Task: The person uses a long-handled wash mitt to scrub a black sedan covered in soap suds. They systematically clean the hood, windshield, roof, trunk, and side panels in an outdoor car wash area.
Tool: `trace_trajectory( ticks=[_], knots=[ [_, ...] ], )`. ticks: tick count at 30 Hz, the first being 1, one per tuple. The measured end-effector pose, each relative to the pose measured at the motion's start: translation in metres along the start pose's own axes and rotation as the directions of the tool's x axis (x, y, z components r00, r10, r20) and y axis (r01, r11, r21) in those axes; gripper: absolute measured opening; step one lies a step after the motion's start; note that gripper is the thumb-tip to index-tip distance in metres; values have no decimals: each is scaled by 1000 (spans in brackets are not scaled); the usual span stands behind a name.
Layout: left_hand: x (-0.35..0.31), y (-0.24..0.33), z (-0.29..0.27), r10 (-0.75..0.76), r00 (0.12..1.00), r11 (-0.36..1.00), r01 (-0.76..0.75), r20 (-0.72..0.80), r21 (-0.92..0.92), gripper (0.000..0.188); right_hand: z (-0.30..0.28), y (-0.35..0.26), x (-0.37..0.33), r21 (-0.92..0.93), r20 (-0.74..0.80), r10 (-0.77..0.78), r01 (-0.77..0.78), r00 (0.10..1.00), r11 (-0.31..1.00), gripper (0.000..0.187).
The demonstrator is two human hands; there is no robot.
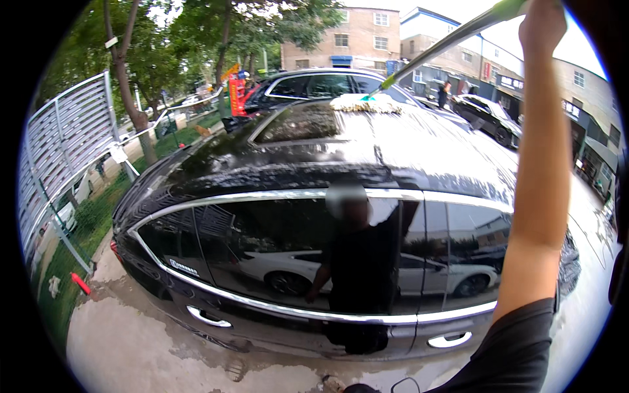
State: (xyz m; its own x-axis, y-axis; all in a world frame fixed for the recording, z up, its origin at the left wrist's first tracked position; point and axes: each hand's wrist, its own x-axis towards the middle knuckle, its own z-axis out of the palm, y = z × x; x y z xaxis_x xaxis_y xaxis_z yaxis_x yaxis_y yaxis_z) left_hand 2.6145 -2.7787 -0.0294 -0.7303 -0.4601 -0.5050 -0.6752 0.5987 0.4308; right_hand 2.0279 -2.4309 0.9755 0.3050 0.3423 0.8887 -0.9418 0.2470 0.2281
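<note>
My right arm reaches up along the right side, and my right hand is closed around the green grip of a long-handled mop. Its silver pole slants down to the left. The mop's pale shaggy head rests on the wet roof of a black car, behind the sunroof. White suds or glare streak the roof to the right of the mop head. My left hand is out of view. The car's dark side windows reflect a standing figure with one arm raised.
Another dark car stands close behind this one, and a black car is parked farther right near a person. At left are a slatted metal panel, a tree trunk and a red object. The concrete is wet.
</note>
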Motion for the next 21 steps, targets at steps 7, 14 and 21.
trace_trajectory(
  ticks=[7,14,21],
  knots=[
    [13,22,-50,-446,862,804,266,-241,-532,48,83,184,-250,-429,348,493,-332,798,840,45],
    [-66,-10,-16,-271,925,942,198,-267,-270,29,87,261,-376,-649,414,751,-412,514,640,60],
    [-98,-61,22,-372,919,903,390,129,-180,33,121,171,-308,-705,523,716,-237,463,669,57]
  ],
)
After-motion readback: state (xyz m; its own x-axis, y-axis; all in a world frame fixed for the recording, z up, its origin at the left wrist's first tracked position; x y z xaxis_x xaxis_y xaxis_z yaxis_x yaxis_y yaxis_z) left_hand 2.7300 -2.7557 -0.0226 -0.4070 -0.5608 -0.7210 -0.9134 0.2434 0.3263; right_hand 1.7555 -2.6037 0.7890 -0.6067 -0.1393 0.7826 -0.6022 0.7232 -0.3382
